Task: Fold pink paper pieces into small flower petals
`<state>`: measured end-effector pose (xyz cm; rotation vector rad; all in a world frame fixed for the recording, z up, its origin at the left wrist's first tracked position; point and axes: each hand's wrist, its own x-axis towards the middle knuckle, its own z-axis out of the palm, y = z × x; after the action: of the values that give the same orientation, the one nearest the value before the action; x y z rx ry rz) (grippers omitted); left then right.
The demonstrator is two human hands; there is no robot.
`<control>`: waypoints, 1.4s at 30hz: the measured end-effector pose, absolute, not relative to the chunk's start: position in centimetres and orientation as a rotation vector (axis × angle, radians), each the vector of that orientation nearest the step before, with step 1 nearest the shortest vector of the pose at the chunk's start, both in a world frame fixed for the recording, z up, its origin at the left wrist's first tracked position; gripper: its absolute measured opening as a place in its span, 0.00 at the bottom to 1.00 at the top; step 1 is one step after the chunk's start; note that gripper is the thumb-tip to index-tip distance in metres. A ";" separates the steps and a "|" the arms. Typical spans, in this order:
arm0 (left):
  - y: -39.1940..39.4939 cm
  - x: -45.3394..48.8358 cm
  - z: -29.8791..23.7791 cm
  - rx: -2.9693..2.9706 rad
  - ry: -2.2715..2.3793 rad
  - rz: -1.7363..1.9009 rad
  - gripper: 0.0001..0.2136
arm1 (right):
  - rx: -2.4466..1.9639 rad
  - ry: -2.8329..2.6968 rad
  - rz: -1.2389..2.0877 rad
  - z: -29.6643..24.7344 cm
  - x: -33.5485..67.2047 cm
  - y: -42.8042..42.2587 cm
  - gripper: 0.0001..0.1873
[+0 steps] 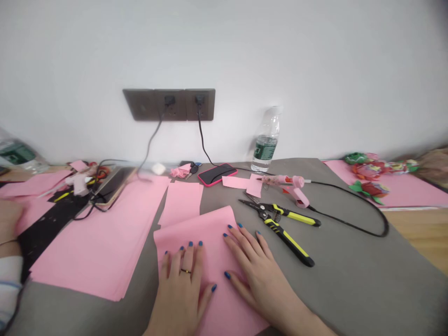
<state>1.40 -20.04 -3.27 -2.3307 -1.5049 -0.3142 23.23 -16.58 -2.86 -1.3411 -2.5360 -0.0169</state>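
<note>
A co-worker's sleeve [10, 291] showed at far left, near a stack of pink paper [100, 247]. The left hand [180, 280] lay palm down, fingers slightly apart, on the sheet [213, 261] at the table's [367, 284] near middle. Beyond lay a phone [217, 175]. The right hand [257, 270] rested flat, fingers spread, on the sheet's right side. Then came a bottle [265, 147], pliers [263, 213], a glue gun [297, 192] and flowers [367, 171].

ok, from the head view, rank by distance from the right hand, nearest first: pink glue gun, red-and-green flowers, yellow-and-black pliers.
From the right hand:
1. yellow-and-black pliers: just beyond it, to the right
2. pink glue gun: behind the pliers, toward the wall
3. red-and-green flowers: far right
</note>
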 end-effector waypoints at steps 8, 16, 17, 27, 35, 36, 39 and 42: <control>-19.5 2.9 -2.5 -2.335 -1.619 -0.156 0.25 | -1.363 -2.500 0.002 -2.8 22.7 -16.4 0.29; -19.0 4.0 -1.9 -2.370 -1.752 -0.065 0.30 | -1.346 -2.456 0.152 -1.8 21.4 -16.3 0.26; -18.9 4.1 -1.8 -2.378 -1.757 -0.055 0.30 | -1.280 -2.491 0.210 -1.5 21.2 -16.1 0.27; -19.0 4.9 -2.6 -2.311 -1.936 -0.062 0.33 | -0.927 -2.679 0.684 0.0 20.0 -12.3 0.32; -18.7 4.8 -1.9 -2.354 -1.992 -0.008 0.31 | -1.033 -2.681 0.676 0.6 19.5 -11.7 0.36; -18.7 4.8 -1.7 -2.366 -1.995 0.006 0.31 | -1.059 -2.675 0.671 0.7 19.3 -11.7 0.35; -18.7 4.7 -1.4 -2.376 -1.992 0.025 0.30 | -1.124 -2.646 0.628 0.6 19.0 -11.6 0.34; -18.9 4.6 -1.7 -2.353 -1.955 0.014 0.32 | -1.160 -2.622 0.553 0.2 19.0 -11.4 0.33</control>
<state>4.63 -18.93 -1.67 -2.3531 -1.9550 0.0142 18.97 -11.41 0.25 -1.1595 -2.6219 0.5534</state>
